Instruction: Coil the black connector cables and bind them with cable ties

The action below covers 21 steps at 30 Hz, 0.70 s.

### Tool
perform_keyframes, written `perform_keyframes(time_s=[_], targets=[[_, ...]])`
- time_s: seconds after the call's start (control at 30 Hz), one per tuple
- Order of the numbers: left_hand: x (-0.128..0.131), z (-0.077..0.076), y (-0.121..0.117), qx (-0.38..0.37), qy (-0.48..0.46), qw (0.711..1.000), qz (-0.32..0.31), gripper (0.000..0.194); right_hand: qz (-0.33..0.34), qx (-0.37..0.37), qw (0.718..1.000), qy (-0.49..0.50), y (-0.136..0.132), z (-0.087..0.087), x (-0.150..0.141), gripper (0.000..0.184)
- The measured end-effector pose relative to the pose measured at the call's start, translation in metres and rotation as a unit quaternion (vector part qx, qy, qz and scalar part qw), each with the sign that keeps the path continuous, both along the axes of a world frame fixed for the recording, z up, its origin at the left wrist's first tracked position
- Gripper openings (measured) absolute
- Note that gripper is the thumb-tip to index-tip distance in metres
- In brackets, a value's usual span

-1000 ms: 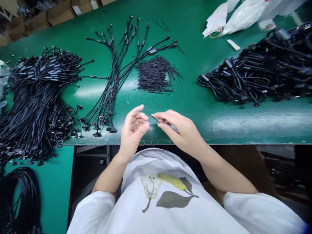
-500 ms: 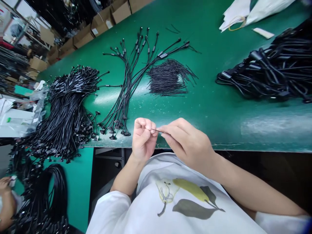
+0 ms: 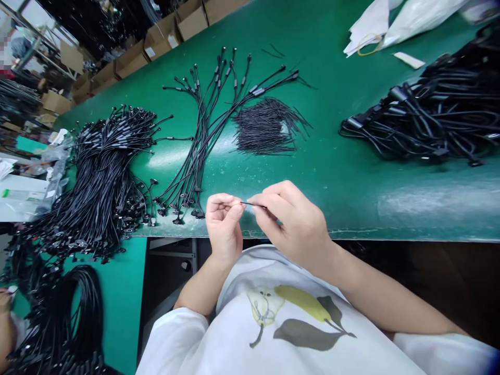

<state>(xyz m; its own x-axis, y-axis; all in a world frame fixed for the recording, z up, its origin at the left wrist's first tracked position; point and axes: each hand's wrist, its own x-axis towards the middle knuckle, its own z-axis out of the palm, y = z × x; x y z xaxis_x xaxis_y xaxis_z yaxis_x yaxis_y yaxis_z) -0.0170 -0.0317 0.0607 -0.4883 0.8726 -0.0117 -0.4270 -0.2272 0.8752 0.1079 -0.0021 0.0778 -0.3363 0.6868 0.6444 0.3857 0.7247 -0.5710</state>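
Observation:
Between my two hands, just above the table's front edge, is a thin black strip [image 3: 247,203] that looks like a twist tie. My left hand [image 3: 225,224] pinches one end between thumb and fingers. My right hand [image 3: 295,221] closes its fingertips on the other end, and part of the strip is hidden by the fingers. Beyond the hands lies a pile of similar thin black strips [image 3: 260,127]. To its left a loose group of short black cables [image 3: 197,140], with connectors at both ends, is fanned out.
A large heap of black cables [image 3: 101,172] covers the left of the green table [image 3: 336,198]. Bundled black cables [image 3: 425,114] lie at the right, near white bags [image 3: 414,23]. Coiled cables [image 3: 84,307] and another person's arm [image 3: 5,328] are at lower left. Cardboard boxes [image 3: 160,39] line the far edge.
Both hands have shifted slightly left, still gripping the strip. The right fingers have moved a little along it and curled. The whole view has shifted slightly.

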Motion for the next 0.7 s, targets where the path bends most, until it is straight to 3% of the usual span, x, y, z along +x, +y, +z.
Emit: perform_keyframes(time_s=[0.2, 0.7], targets=[[0.0026, 0.0010, -0.0002, -0.028, -0.016, 0.999, 0.017, 0.030, -0.027, -0.014, 1.000, 0.004, 0.0024, -0.0022, -0.0033, 0.011], [0.0054, 0.0008, 0.0005, -0.027, 0.016, 0.999, 0.030, 0.028, -0.008, -0.103, 0.994, 0.033, 0.0032, -0.0004, -0.0046, 0.015]])
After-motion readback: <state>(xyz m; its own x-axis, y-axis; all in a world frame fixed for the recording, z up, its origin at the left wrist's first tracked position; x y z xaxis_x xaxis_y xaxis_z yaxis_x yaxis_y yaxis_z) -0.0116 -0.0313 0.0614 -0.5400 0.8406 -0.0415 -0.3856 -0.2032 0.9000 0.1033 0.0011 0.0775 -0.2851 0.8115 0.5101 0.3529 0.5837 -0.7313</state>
